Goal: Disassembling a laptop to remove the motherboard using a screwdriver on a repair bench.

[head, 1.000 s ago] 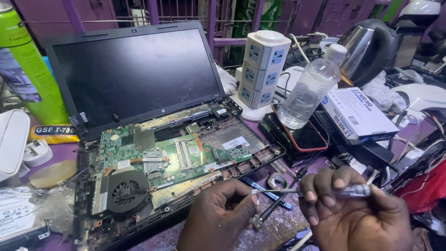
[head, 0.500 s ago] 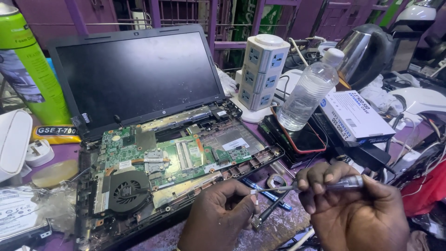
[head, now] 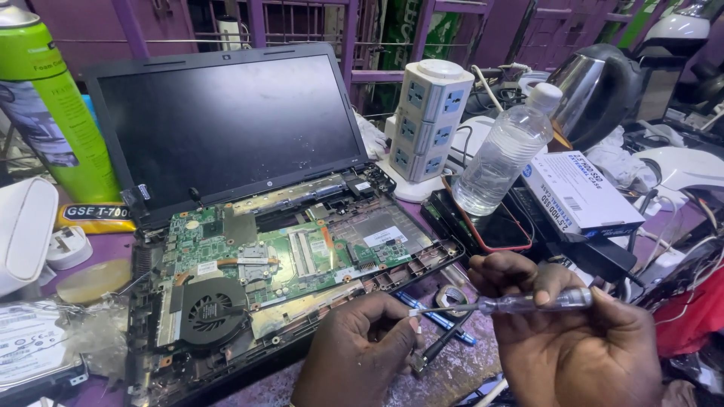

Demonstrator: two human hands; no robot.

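Observation:
An opened laptop (head: 249, 264) lies before me with its green circuit board and black fan (head: 207, 310) bare and its dark screen upright. My right hand (head: 573, 339) grips a screwdriver (head: 513, 304) with a clear handle, its thin shaft pointing left. My left hand (head: 358, 350) rests by the laptop's front edge, fingers curled, pinching a small white piece at the screwdriver's tip. Black tweezers (head: 441, 343) and a blue pen-like tool (head: 430, 316) lie on the table between my hands.
A clear water bottle (head: 501, 151) stands on a phone (head: 483, 222) to the right, beside a white box (head: 581, 192) and a white socket tower (head: 430, 120). A green spray can (head: 53, 113) stands at the left. A hard drive (head: 34, 350) lies bottom left.
My right hand has lifted a little and brought the screwdriver tip closer to my left fingers. The view has shifted slightly.

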